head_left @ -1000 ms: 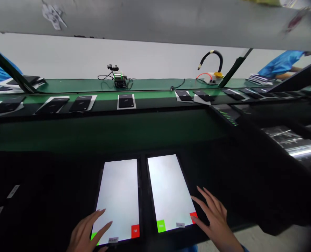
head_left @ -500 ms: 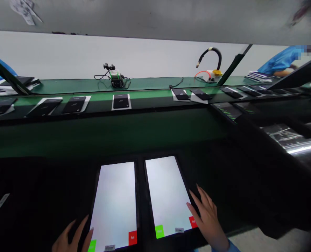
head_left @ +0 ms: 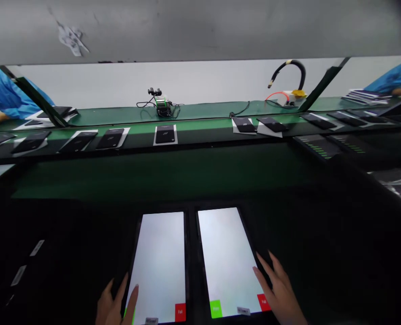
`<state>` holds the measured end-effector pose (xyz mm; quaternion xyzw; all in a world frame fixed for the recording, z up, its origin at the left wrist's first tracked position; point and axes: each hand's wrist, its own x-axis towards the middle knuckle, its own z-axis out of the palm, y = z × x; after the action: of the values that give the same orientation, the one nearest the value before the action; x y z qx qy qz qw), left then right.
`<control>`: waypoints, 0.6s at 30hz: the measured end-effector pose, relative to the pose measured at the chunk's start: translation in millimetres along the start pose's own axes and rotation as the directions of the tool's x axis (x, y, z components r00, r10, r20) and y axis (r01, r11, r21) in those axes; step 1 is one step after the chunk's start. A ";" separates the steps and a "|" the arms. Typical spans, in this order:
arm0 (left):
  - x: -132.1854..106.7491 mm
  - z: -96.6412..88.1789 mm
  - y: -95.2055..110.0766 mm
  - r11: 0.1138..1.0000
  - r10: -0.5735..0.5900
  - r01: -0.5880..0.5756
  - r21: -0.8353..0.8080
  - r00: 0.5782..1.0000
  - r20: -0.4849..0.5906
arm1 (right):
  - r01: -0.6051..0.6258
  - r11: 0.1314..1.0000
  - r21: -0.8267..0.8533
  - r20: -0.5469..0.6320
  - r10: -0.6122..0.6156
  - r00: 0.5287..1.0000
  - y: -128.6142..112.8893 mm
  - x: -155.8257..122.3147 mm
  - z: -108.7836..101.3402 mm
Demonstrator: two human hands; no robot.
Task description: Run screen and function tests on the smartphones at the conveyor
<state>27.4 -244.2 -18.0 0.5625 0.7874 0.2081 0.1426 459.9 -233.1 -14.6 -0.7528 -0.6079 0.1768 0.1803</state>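
Two tablets with lit white screens lie side by side before me. My left hand (head_left: 116,301) rests at the lower left of the left tablet (head_left: 161,262), fingers spread, the thumb over the screen edge and partly covering a green box. A red box marked Fail shows at that screen's lower right. My right hand (head_left: 277,286) lies at the lower right edge of the right tablet (head_left: 229,262), fingers apart, the thumb reaching onto the screen beside its red Fail box. A green box (head_left: 215,309) shows at its lower left. Small labels sit at the bottom of both screens.
Beyond the dark bench, several black devices on white sheets line a green-and-black belt (head_left: 200,143). A small camera-like device (head_left: 163,104) with cables and a bent black hose (head_left: 290,65) stand behind. People in blue sleeves work at both far sides. A grey panel (head_left: 200,31) hangs overhead.
The view has swung left, so the scene sits further right. My left thumb has come over the left tablet's screen; my right hand stays at the right tablet's edge.
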 end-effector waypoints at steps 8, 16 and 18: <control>4.5 -11.7 13.5 0.956 -0.133 0.144 -0.255 0.989 0.062 | -0.035 0.990 0.139 -0.019 0.038 0.999 4.6 4.4 2.3; 0.8 -8.7 16.6 0.963 -0.118 0.118 -0.241 0.993 0.015 | -0.105 0.979 0.176 0.021 0.103 0.994 8.0 8.0 -0.6; 0.9 -3.0 13.5 0.970 -0.094 0.084 -0.228 0.995 -0.035 | -0.084 0.983 0.164 0.018 0.082 0.996 8.2 9.1 -3.3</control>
<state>36.8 -240.1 -8.8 0.5018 0.7861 0.3025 0.1967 470.3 -226.1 -16.2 -0.7590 -0.5603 0.2379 0.2312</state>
